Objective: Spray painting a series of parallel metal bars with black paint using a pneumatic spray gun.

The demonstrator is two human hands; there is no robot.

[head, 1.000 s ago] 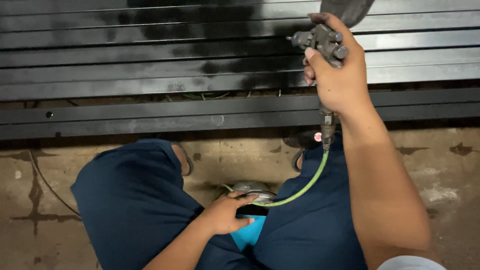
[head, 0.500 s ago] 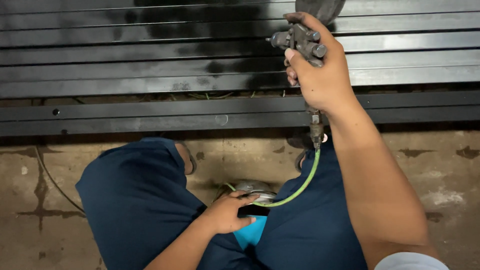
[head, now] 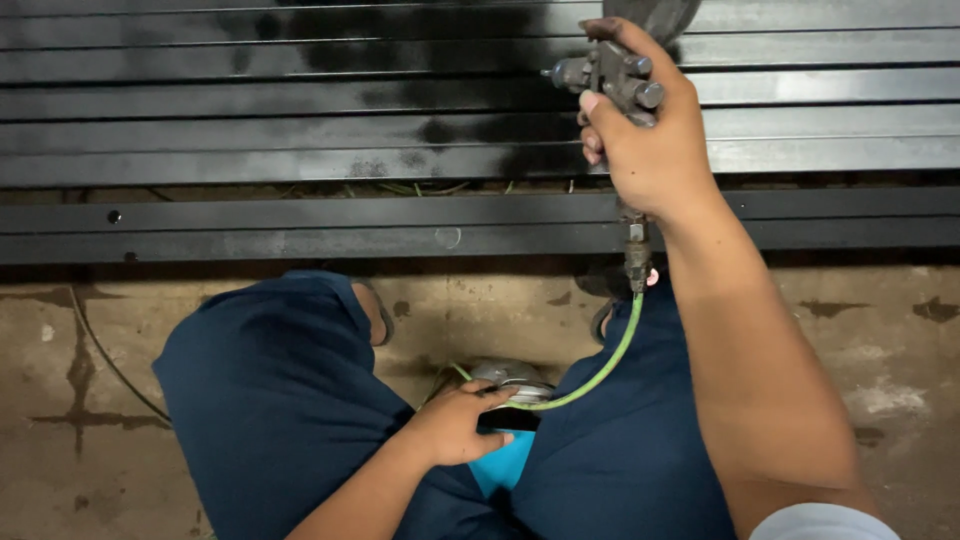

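Note:
My right hand (head: 650, 140) grips a grey metal spray gun (head: 610, 75) held over a row of long metal bars (head: 250, 110) lying across the top of the view. Black paint covers the middle stretch of the bars; the ends look bare grey. A green hose (head: 605, 365) runs from the gun's base down to my lap. My left hand (head: 455, 425) rests between my knees, fingers on the hose beside a round metal object (head: 510, 378).
I squat in dark blue trousers (head: 270, 400) on a stained concrete floor (head: 890, 340). A thin dark cable (head: 105, 360) curves over the floor at left. A sandal (head: 380, 310) shows by my left knee.
My right hand has carried the spray gun a little to the left along the bars. The left hand has stayed on the hose.

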